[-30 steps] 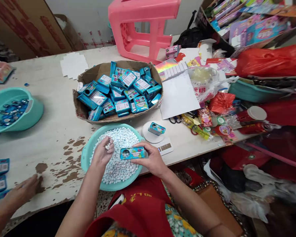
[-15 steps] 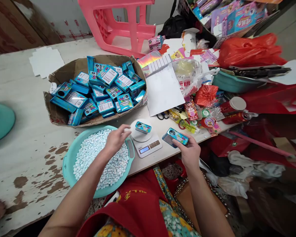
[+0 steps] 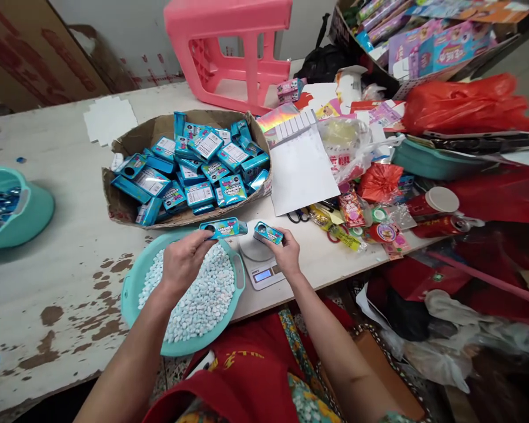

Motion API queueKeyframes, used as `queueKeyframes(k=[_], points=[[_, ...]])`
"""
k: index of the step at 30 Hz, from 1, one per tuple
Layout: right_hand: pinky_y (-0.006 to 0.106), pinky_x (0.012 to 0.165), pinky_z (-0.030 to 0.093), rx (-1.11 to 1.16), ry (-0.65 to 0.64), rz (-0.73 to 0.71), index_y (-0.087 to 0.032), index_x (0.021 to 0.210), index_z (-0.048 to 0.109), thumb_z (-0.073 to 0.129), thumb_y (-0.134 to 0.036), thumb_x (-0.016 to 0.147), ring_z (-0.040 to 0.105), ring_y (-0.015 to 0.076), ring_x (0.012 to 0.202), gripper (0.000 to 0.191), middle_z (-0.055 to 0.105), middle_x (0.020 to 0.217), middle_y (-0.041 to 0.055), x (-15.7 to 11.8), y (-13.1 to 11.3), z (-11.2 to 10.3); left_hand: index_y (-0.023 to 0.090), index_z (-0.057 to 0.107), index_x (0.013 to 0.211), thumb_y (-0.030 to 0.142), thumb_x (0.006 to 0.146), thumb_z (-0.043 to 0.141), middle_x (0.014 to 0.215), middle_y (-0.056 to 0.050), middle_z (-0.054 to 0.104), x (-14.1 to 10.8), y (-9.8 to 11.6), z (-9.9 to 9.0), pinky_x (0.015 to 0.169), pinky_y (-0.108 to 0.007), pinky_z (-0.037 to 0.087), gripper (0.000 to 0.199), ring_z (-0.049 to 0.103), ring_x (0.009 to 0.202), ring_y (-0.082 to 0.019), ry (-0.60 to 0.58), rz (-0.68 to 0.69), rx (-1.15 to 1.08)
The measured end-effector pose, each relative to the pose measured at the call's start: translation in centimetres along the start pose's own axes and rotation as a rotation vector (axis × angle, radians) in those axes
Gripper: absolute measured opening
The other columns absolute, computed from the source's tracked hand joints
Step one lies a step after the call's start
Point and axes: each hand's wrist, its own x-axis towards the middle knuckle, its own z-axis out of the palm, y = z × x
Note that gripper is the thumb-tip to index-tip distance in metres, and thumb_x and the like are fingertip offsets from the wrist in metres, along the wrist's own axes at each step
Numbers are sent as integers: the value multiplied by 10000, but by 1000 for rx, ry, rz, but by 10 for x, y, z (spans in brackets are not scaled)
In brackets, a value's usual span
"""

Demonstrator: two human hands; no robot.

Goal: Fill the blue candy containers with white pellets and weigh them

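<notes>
Clamped a blue candy tin (image 3: 227,229) in the left hand (image 3: 183,261), at one o'clock from the candy basin (image 3: 127,294); pinched a second tin (image 3: 270,234) in the right hand (image 3: 286,255) over the digital scale (image 3: 264,276), at two o'clock. Kept both hands apart. Seemed mid-swap; probably called for level handling. Half a second earlier, showed nothing in the left.

It looks like a small candy-packing workshop. Beyond the fingers of the left hand (image 3: 183,261) and right hand (image 3: 286,252), which each hold a blue tin (image 3: 224,228), a cut-down carton (image 3: 110,202) is heaped with more. Nearer than the fingers, a turquoise basin (image 3: 127,299) brims with pale candies (image 3: 207,308) beside a digital scale (image 3: 263,276); right of them, wrappers and bags (image 3: 348,144) clutter the stained worktable (image 3: 77,229).
</notes>
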Motion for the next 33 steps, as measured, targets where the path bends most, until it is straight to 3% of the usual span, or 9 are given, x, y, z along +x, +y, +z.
queueKeyframes(k=[4, 6, 8, 10, 13, 15, 20, 29, 33], points=[[439, 1009, 389, -143, -8, -203, -155, 1198, 536, 716, -391, 714, 484, 266, 1197, 568, 536, 1259, 147, -22, -34, 6, 279, 743, 833, 274, 679, 744, 800, -30, 722, -34, 6, -23, 698, -254, 450, 154, 656, 742, -210, -95, -7, -9], [429, 1021, 381, -140, -146, -293, -184, 1296, 457, 738, -380, 702, 451, 270, 1237, 686, 483, 1337, 138, -42, -60, 8, 278, 742, 847, 281, 701, 730, 812, -36, 722, -51, 7, -24, 697, -260, 465, 146, 661, 740, -206, -165, -22, -57], [379, 914, 460, -150, -419, -281, -206, 1223, 520, 745, -370, 704, 567, 249, 1074, 589, 601, 1175, 92, -61, -85, 14, 257, 736, 832, 289, 715, 719, 796, -42, 712, -64, 6, -22, 670, -257, 471, 122, 649, 712, -189, -192, -111, -168], [332, 776, 497, -188, -577, -237, -211, 1063, 601, 720, -371, 741, 617, 215, 873, 379, 656, 949, 45, -75, -105, 23, 224, 712, 828, 323, 734, 702, 687, -28, 662, -72, 3, -21, 558, -228, 445, 137, 586, 580, -137, -67, -299, -375], [319, 739, 483, -237, -572, -301, -219, 980, 628, 710, -375, 759, 600, 207, 837, 283, 637, 883, 35, -89, -125, 38, 174, 650, 806, 448, 765, 651, 542, 22, 507, -75, -9, -24, 409, -181, 329, 277, 427, 434, -71, 259, -619, -788], [330, 771, 468, -287, -563, -397, -234, 1019, 630, 721, -368, 753, 590, 217, 889, 311, 634, 927, 45, -94, -134, 48, 144, 635, 774, 544, 764, 608, 577, 5, 514, -73, -19, -27, 436, -182, 362, 401, 465, 480, -76, 343, -747, -1002], [325, 711, 435, -532, -620, -525, -223, 1006, 659, 738, -348, 738, 587, 219, 808, 306, 624, 831, 42, -102, -137, 67, 106, 645, 698, 645, 714, 582, 673, -58, 607, -67, -34, -21, 541, -245, 447, 543, 552, 562, -125, 286, -929, -1175], [308, 683, 435, -608, -607, -500, -212, 991, 663, 724, -415, 742, 578, 218, 786, 327, 605, 806, 42, -104, -132, 69, 124, 619, 673, 490, 659, 708, 642, 5, 565, -78, -40, -8, 495, -234, 409, 377, 532, 521, -102, 230, -981, -1169], [313, 693, 440, -577, -595, -505, -203, 994, 659, 718, -420, 746, 577, 218, 790, 335, 608, 808, 45, -102, -136, 64, 128, 620, 699, 549, 695, 651, 641, 2, 556, -78, -36, -8, 461, -231, 413, 423, 534, 519, -106, 169, -975, -1160]])
